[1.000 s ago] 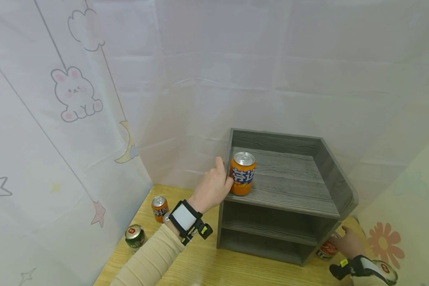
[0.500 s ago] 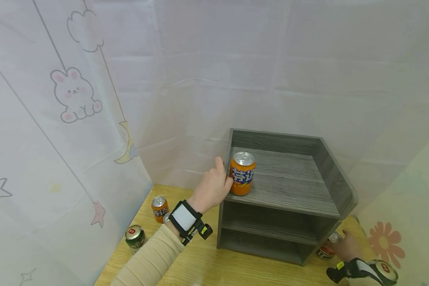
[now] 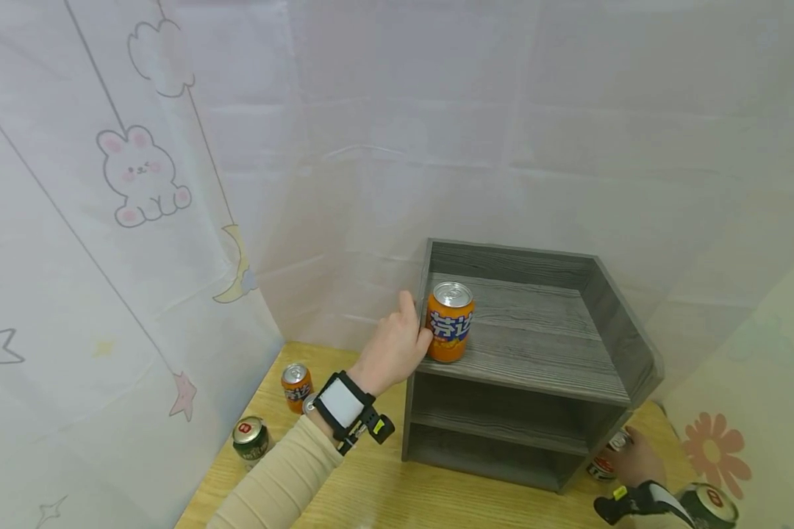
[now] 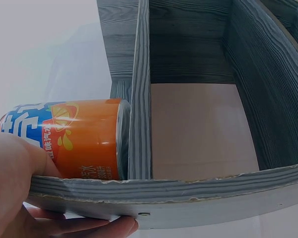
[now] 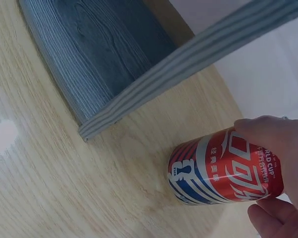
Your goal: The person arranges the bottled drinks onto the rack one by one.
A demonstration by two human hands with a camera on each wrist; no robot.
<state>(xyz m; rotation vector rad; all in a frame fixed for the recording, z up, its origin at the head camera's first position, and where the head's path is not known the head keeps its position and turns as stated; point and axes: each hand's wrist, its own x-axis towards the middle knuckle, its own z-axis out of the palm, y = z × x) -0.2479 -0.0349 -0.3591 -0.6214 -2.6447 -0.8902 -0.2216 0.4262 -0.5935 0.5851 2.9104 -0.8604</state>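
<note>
An orange soda can (image 3: pixel 448 334) stands upright at the left front corner of the grey wooden shelf unit's (image 3: pixel 536 316) top board. My left hand (image 3: pixel 390 345) straddles the unit's left side panel (image 4: pixel 94 191): its thumb lies inside, right against the orange can, and its fingers are on the outer face. To the right of the unit, low by the table, my right hand (image 3: pixel 638 455) grips a red cola can (image 5: pixel 221 168) near its top end. The thumb is on one side, the fingers on the other, and the hand covers part of the label.
On the wooden table (image 3: pixel 364 477), another orange can (image 3: pixel 296 387) and a green can (image 3: pixel 251 438) stand at the left. A silver can top (image 3: pixel 309 402) shows behind the left wrist. One more green can (image 3: pixel 711 505) is at the lower right. White curtains surround the table.
My right hand has shifted slightly left, and more of the cola can's silver top shows. The left hand and the orange can on the unit have stayed in place.
</note>
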